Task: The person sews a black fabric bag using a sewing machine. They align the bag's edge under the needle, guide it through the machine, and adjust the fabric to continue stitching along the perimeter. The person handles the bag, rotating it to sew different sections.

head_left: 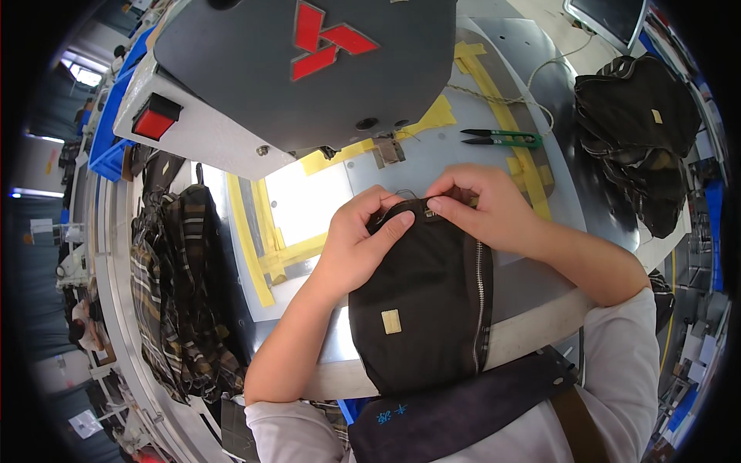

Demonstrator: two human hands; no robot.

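A black fabric bag piece [421,285] with a metal zipper [479,301] along its right side hangs over the table's front edge toward my lap. A small cream label [392,322] sits on its face. My left hand [367,235] pinches its top edge, thumb on the front. Beside it my right hand [482,204] pinches the same edge between thumb and fingers, near a small metal piece at the zipper's end. Just beyond my hands is the metal clamp [388,150] under the sewing machine head [332,69]. The fingertips behind the fabric are hidden.
Green-handled thread snips [509,140] lie to the right on the plate marked with yellow tape [532,181]. Dark bags [637,116] are piled at the far right. Plaid fabric pieces [181,285] hang at the left. A red switch [157,116] is on the machine's side.
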